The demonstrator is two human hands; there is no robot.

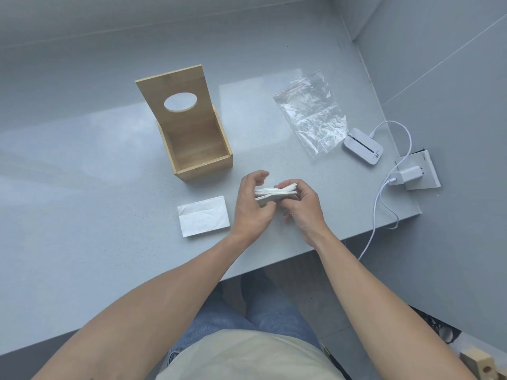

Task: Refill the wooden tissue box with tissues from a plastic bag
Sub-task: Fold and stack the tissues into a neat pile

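The wooden tissue box [204, 160] stands on the grey counter with its lid [175, 100], which has an oval hole, tipped up and back. The inside looks bare. A stack of white tissues [274, 192] is held just above the counter, in front and to the right of the box. My left hand [252, 207] grips its left end and my right hand [299, 204] grips its right end. A second flat pile of white tissues [203, 216] lies on the counter left of my hands. The clear plastic bag [312, 116] lies flat and looks empty at the back right.
A small white device [363, 146] with a white cable [384, 204] sits right of the bag. A white charger [406, 175] is plugged into a wall socket at the counter's right end. The counter's front edge [274, 266] runs under my forearms.
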